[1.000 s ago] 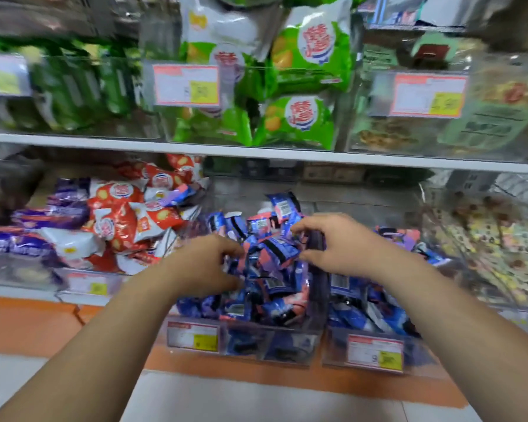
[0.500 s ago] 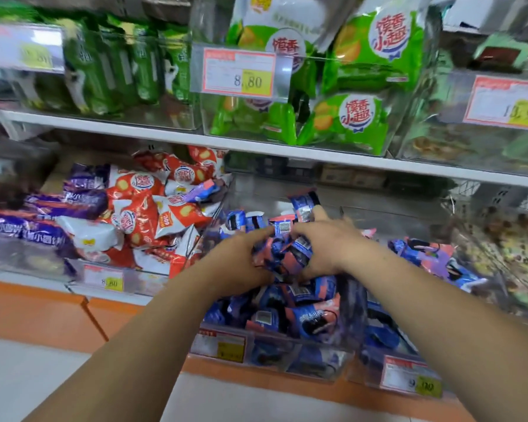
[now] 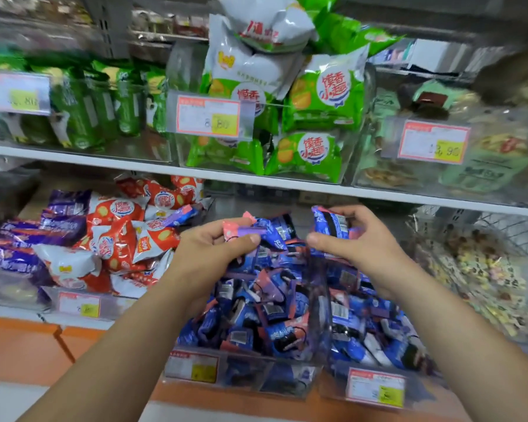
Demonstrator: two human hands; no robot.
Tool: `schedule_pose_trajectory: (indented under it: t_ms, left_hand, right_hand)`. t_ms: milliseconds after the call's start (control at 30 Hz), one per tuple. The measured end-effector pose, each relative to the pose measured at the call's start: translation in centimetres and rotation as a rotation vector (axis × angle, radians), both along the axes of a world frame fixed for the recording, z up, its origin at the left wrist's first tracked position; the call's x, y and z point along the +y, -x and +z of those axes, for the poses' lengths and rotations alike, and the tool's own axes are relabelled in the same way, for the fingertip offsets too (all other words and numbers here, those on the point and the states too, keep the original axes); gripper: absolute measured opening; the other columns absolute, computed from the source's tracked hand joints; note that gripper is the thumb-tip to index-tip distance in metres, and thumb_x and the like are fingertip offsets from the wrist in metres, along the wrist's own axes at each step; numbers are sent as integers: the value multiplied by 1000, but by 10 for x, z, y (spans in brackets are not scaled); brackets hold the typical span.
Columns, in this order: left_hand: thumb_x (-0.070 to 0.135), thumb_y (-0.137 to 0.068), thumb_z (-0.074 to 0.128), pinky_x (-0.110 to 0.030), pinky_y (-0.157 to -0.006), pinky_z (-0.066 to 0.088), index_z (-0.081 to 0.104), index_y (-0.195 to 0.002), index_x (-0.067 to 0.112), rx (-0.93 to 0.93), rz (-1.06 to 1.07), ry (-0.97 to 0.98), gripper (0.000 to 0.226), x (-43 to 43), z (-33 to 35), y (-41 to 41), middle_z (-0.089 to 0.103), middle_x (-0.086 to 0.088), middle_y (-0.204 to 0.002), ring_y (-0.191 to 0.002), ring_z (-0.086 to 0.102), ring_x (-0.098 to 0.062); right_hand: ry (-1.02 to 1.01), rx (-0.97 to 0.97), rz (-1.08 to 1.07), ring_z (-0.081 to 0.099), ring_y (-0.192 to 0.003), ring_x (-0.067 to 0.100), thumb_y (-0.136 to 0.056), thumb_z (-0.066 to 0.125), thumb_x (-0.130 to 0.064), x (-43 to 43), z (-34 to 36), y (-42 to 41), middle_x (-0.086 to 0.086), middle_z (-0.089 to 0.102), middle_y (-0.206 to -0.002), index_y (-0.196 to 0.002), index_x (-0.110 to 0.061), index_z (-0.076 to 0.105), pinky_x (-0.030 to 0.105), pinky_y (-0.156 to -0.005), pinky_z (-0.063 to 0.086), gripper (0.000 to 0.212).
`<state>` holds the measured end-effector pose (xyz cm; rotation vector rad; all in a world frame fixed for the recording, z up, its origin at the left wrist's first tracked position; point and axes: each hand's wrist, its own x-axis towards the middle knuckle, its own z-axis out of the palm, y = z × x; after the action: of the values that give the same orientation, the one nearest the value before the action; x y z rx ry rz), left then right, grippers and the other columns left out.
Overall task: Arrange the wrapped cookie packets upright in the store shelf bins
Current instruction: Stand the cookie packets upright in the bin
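A clear plastic bin (image 3: 287, 379) on the lower shelf holds a heap of small blue and pink cookie packets (image 3: 265, 303), lying at all angles. My left hand (image 3: 208, 254) hovers over the heap and pinches a pink and purple packet (image 3: 244, 229) between thumb and fingers. To its right, my right hand (image 3: 357, 239) grips a blue packet (image 3: 329, 222) held upright above the bin's right wall. A second bin (image 3: 375, 388) just to the right holds more blue packets.
Red and white snack bags (image 3: 125, 236) and purple packs (image 3: 25, 239) fill the bins at left. Green bags (image 3: 314, 117) sit in bins on the upper shelf. A wire basket (image 3: 485, 269) of small sweets stands at right. An orange base runs below the shelf.
Both hands have risen out of the heap and parted, each with a packet. The camera has moved closer and tilted up, so the upper shelf shows more.
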<state>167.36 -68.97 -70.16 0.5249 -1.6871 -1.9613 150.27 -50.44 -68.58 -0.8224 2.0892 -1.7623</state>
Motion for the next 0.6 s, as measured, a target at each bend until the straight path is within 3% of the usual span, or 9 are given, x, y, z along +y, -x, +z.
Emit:
schedule_pose_trajectory:
  t_ms: [67, 133, 233, 300, 367, 433, 500, 567, 600]
  left_hand:
    - [10, -87, 76, -32, -76, 56, 76, -114, 17, 12, -16, -34, 27, 14, 0, 6, 78, -1, -89, -71, 66, -9]
    - [13, -87, 77, -43, -84, 56, 77, -113, 17, 29, -39, -45, 26, 30, 1, 18, 78, -6, -95, -81, 65, -19]
    - [15, -87, 78, -38, -79, 58, 76, -114, 17, 53, -46, -18, 27, 62, 8, 42, 79, -6, -97, -80, 64, -17]
    - [13, -87, 79, -27, -69, 55, 75, -113, 15, 69, -40, 28, 26, 89, 10, 61, 79, -3, -90, -71, 63, -11]
    - [15, -85, 82, -26, -72, 54, 73, -115, 15, 53, -57, 144, 31, 111, 5, 81, 79, -6, -98, -76, 65, -9]
    - [27, -80, 87, -28, -89, 52, 63, -133, 16, -62, -85, 375, 58, 121, -5, 98, 71, -2, -119, -96, 65, -8]
    - [38, -78, 86, -32, -107, 44, 51, -147, 18, -253, -91, 819, 80, 119, -11, 106, 58, -3, -140, -125, 56, -18]
    - [35, -82, 82, -36, -111, 37, 54, -144, 18, -314, -43, 1242, 70, 114, -13, 106, 53, -7, -145, -132, 48, -27]
    - [30, -84, 80, -37, -107, 40, 62, -136, 19, -279, -45, 1335, 56, 114, -12, 105, 56, -6, -138, -126, 51, -27]
  right_hand:
    - [43, -80, -57, 73, -78, 14, -44, 96, -35, 16, 6, 5, 2, 78, -91, -112, -16, 63, 34, -74, 61, 78]
    - [9, -78, -136, 74, -80, 13, -43, 95, -43, 30, 12, 13, 0, 78, -92, -109, -18, 62, 35, -72, 61, 77]
    - [-63, -89, -116, 73, -103, 18, -58, 89, -66, 47, 14, 31, -2, 76, -108, -113, -27, 62, 47, -98, 55, 73]
    - [-68, -63, -145, 66, -112, 15, -82, 76, -51, 59, 11, 40, -2, 71, -119, -120, -25, 62, 47, -108, 48, 48]
    - [-38, 12, -276, 66, -111, 19, -97, 62, -18, 77, 5, 47, 2, 70, -120, -117, -22, 63, 50, -106, 50, 21]
    - [22, 43, -341, 71, -99, 21, -98, 54, 1, 99, -2, 47, 4, 75, -106, -103, -24, 67, 47, -96, 57, 28]
    - [-18, 73, -348, 71, -81, 19, -96, 56, 7, 124, -5, 42, 6, 75, -89, -94, -20, 69, 34, -77, 60, 30]
    - [-188, 129, -258, 65, -66, 13, -90, 68, 5, 148, -5, 35, 6, 71, -78, -87, -16, 70, 28, -60, 57, 21]
    - [-304, 152, -167, 62, -60, 9, -87, 74, 2, 158, -6, 31, 4, 68, -73, -85, -14, 70, 26, -57, 55, 17]
